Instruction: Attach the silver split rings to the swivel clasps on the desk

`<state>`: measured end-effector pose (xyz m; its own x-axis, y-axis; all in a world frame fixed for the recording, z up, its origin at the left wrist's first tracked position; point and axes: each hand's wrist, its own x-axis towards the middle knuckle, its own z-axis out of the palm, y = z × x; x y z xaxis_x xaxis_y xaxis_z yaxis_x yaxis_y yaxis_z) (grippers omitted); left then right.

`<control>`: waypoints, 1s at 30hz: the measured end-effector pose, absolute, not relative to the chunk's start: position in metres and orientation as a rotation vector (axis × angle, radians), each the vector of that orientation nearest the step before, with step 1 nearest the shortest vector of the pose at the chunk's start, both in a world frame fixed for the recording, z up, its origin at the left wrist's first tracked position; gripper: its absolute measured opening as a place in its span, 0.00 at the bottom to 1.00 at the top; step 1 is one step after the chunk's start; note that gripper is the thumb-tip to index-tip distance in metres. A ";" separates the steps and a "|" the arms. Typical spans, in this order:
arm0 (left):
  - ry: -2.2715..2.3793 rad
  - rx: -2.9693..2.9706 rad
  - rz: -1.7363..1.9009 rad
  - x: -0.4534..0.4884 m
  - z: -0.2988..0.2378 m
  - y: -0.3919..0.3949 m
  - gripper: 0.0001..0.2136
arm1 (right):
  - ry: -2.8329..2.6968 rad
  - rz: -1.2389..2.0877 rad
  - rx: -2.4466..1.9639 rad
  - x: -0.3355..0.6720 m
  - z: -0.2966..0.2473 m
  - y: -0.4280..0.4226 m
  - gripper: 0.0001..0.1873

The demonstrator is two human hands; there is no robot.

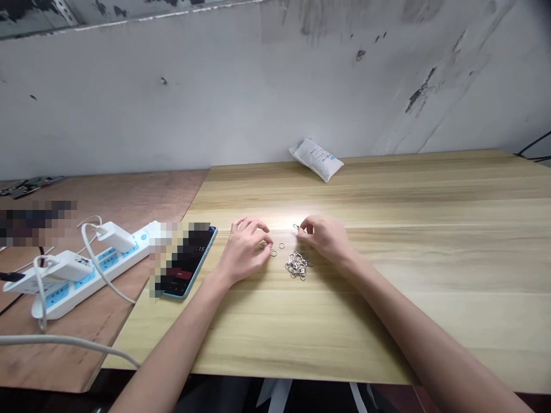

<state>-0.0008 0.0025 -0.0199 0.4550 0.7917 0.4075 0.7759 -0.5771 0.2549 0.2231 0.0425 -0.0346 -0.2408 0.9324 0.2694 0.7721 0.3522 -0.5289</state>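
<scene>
My left hand [245, 246] rests on the light wooden table [387, 275], fingers curled, pinching a small metal ring at its fingertips. Two loose rings [278, 249] lie just right of it. My right hand [325, 236] is closed in a pinch on another small metal ring [296, 227], held slightly above the table. Between and just below the two hands lies a small heap of silver metal clasps and rings [297, 265].
A phone [189, 261] lies face up left of my left hand. A white power strip [86, 267] with plugged chargers and cables sits on the brown table at left. A white plastic packet [316, 159] lies by the wall.
</scene>
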 end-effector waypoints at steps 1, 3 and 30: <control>1.418 2.650 0.777 0.000 -0.020 0.002 0.05 | -1.962 0.599 -1.423 0.223 -0.032 0.041 0.07; 1.396 2.646 0.806 0.002 -0.021 0.002 0.04 | -1.691 1.034 -1.284 0.223 -0.027 0.038 0.11; 1.367 2.622 1.279 0.016 -0.026 -0.003 0.02 | -1.323 1.546 -0.882 0.199 -0.033 0.019 0.22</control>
